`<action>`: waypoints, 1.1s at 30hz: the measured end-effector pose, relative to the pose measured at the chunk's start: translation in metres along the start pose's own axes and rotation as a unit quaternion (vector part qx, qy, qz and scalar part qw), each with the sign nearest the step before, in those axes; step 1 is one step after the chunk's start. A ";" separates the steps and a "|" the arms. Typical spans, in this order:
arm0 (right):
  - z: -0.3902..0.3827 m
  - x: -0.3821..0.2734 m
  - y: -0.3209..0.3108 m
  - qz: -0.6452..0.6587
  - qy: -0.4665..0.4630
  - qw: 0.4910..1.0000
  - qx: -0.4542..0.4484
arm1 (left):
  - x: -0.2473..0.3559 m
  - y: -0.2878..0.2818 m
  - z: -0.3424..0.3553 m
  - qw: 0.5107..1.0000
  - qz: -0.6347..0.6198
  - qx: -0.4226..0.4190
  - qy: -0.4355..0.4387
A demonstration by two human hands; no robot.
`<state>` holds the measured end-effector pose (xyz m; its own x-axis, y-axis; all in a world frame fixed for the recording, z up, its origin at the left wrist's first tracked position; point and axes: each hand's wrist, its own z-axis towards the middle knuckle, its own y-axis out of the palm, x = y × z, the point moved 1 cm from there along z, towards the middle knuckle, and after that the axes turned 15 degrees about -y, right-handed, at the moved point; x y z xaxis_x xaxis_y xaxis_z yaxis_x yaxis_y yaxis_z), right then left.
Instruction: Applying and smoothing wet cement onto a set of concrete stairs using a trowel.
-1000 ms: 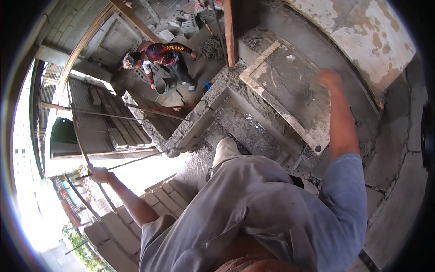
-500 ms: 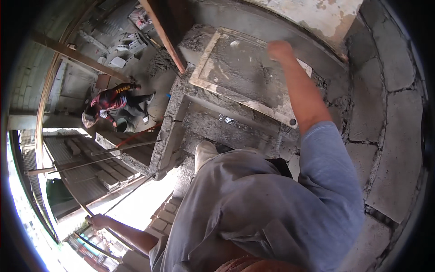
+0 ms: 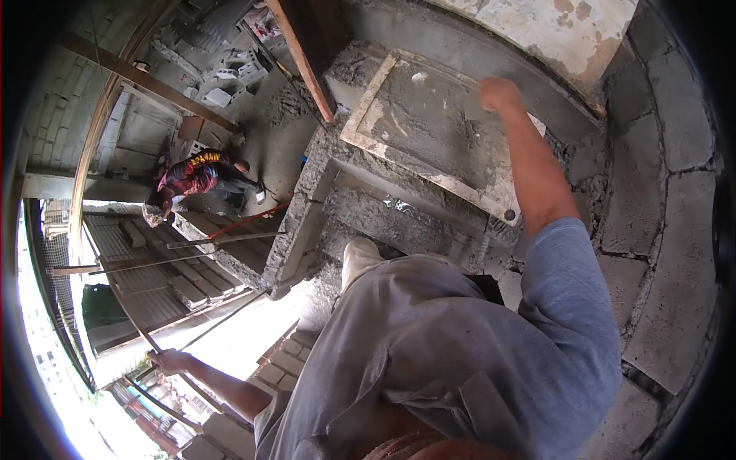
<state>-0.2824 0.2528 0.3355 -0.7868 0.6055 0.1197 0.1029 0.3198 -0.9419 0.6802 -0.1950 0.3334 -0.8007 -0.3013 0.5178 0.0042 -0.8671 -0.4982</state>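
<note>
My right hand reaches out over the far right part of a wooden-rimmed mortar board smeared with grey mortar. Its fingers are closed on a trowel, whose grey blade shows just left of the fist, close to the mortar. My left hand is stretched out low at the left and grips a thin metal rod that runs diagonally. My grey-trousered leg and shoe stand on the rough block wall below the board.
A block wall curves up the right side. Far below, another person in a red patterned shirt crouches by stacked blocks. A wooden post rises left of the board. Open drop at the left.
The view has swung so the board sits more central. My right hand moved from the board's right edge onto its far right part. The left hand stays on the rod.
</note>
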 end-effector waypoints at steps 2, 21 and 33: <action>-0.004 0.000 0.000 -0.013 0.010 1.000 -0.010 | 0.011 0.011 -0.017 0.999 0.026 -0.006 0.030; -0.030 0.004 0.010 0.032 0.069 0.995 0.062 | 0.047 0.012 -0.045 0.987 -0.058 -0.125 -0.086; 0.032 0.069 0.070 -0.065 0.002 0.997 -0.034 | 0.080 -0.034 -0.064 0.925 -0.328 -0.167 -0.093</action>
<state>-0.3493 0.2939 0.2676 -0.7941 0.5577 0.2414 0.0407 0.4451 -0.8945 0.5779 -0.1640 0.3476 -0.4487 0.1565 0.8799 -0.6558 -0.7265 -0.2052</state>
